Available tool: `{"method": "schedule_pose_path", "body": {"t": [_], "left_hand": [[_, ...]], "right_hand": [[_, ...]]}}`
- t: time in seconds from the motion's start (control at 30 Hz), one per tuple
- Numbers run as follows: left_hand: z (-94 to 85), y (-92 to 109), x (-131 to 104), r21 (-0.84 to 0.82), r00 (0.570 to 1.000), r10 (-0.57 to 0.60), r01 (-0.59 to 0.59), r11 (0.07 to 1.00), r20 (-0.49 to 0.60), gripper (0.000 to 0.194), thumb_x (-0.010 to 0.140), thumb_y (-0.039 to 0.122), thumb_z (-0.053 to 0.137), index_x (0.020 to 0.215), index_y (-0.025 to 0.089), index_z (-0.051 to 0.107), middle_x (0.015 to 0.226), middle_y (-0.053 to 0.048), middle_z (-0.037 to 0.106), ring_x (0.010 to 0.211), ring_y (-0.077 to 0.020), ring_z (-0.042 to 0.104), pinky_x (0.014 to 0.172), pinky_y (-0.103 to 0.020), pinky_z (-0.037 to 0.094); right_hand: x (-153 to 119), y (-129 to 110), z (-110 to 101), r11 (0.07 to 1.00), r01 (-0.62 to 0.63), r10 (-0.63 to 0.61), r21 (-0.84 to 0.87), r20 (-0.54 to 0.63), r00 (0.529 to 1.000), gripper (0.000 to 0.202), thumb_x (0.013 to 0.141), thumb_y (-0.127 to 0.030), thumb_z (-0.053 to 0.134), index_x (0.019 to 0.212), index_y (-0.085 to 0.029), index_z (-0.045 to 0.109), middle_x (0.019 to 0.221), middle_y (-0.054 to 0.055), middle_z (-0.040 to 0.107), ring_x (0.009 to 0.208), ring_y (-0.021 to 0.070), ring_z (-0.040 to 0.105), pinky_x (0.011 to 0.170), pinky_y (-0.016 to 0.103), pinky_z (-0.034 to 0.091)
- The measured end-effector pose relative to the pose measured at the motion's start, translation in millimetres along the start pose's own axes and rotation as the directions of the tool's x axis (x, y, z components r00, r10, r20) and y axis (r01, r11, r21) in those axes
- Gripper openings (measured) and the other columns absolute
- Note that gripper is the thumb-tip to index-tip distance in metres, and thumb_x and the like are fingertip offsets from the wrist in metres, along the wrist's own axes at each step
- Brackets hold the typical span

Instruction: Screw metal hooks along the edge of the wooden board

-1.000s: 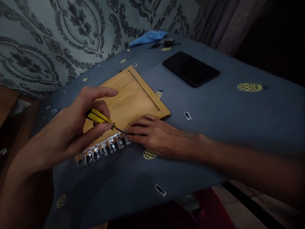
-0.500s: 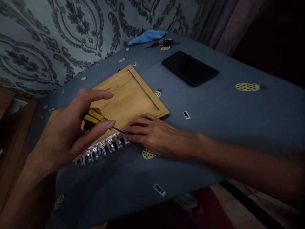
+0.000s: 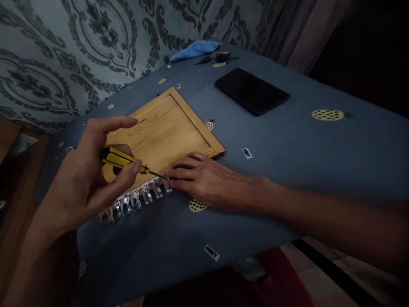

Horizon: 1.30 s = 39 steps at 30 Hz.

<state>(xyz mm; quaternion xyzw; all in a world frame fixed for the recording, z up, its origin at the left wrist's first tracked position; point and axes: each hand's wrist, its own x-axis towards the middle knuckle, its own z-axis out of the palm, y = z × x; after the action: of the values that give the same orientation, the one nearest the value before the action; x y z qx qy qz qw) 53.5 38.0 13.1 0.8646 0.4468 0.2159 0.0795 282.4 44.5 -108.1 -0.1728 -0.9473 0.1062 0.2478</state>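
Note:
In the head view, my left hand (image 3: 86, 175) is closed loosely around a screwdriver (image 3: 119, 158) with a yellow and black handle, thumb on its front and index finger stretched out above. The thin shaft slants down right to the last metal hook (image 3: 167, 184) on the edge of a wooden board (image 3: 159, 128). At that same hook, my right hand (image 3: 211, 181) has its thumb and index fingertips closed by the screwdriver's tip, and its other fingers lie on the board. Whatever sits right under the tip is hidden. More silver hooks (image 3: 136, 198) line this edge.
Beyond the board lies a black phone (image 3: 252, 91) on the blue-grey tablecloth (image 3: 271, 145) printed with pineapples. Farther back are a blue cloth (image 3: 194, 50) and a dark tool or keys (image 3: 212, 57). A patterned curtain (image 3: 102, 38) hangs behind the table.
My left hand has slid back left along the screwdriver's line, so more of the yellow handle shows. The tip and my right hand stay at the same hook. The view has shifted slightly.

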Motion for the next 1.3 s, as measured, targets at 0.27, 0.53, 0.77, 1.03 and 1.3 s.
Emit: {"method": "schedule_pose_path", "body": {"t": [0.27, 0.53, 0.77, 1.03, 1.3], "left_hand": [[27.1, 12, -7, -0.385, 0.962, -0.135, 0.034, 0.922, -0.239, 0.035, 0.083, 0.021, 0.07, 0.117, 0.025, 0.065, 0.103, -0.003, 0.068, 0.098, -0.019, 0.065, 0.088, -0.03, 0.051], [57.5, 53, 10, -0.874, 0.797, -0.533, 0.014, 0.485, -0.284, 0.015, 0.092, 0.02, 0.054, 0.083, 0.021, 0.065, 0.063, 0.002, 0.039, 0.059, -0.0129, 0.038, 0.061, -0.028, 0.043], [57.9, 43, 28, -0.923, 0.863, -0.472, 0.016, 0.386, -0.182, 0.029, 0.096, 0.029, 0.053, 0.07, 0.02, 0.062, 0.045, 0.008, 0.019, 0.039, -0.008, 0.011, 0.041, -0.026, 0.015], [49.3, 34, 27, -0.92, 0.945, -0.323, 0.084, 0.382, -0.047, 0.014, 0.09, 0.025, 0.058, 0.079, 0.019, 0.066, 0.042, 0.008, 0.028, 0.037, -0.0077, 0.019, 0.042, -0.025, 0.024], [53.2, 47, 16, -0.909, 0.854, -0.494, 0.068, 0.412, -0.161, 0.024, 0.097, 0.035, 0.055, 0.087, 0.019, 0.069, 0.063, 0.0, 0.044, 0.059, -0.0119, 0.04, 0.057, -0.025, 0.04]], "right_hand": [[2, -2, -1, 1.0, -0.003, 0.003, 0.011, 0.01, 1.0, 0.031, 0.101, -0.016, 0.045, 0.125, -0.012, 0.064, 0.13, 0.012, 0.066, 0.118, 0.0276, 0.055, 0.101, 0.047, 0.042], [1, 0, 3, 1.0, -0.001, 0.001, 0.007, 0.007, 1.0, 0.033, 0.094, -0.011, 0.055, 0.126, -0.011, 0.064, 0.128, 0.011, 0.067, 0.115, 0.0286, 0.054, 0.099, 0.045, 0.042], [2, -1, 3, 1.0, -0.008, 0.008, -0.004, 0.011, 1.0, 0.029, 0.096, -0.011, 0.052, 0.123, -0.013, 0.065, 0.124, 0.009, 0.068, 0.113, 0.0258, 0.055, 0.097, 0.041, 0.041], [2, -1, 3, 1.0, -0.007, 0.007, -0.002, 0.018, 1.0, 0.03, 0.096, -0.011, 0.053, 0.123, -0.013, 0.065, 0.125, 0.01, 0.067, 0.115, 0.0256, 0.055, 0.098, 0.042, 0.04], [1, 1, 5, 1.0, 0.016, -0.016, -0.002, -0.038, 0.999, 0.028, 0.096, -0.014, 0.054, 0.121, -0.015, 0.066, 0.127, 0.011, 0.066, 0.119, 0.0262, 0.053, 0.098, 0.043, 0.04]]}}
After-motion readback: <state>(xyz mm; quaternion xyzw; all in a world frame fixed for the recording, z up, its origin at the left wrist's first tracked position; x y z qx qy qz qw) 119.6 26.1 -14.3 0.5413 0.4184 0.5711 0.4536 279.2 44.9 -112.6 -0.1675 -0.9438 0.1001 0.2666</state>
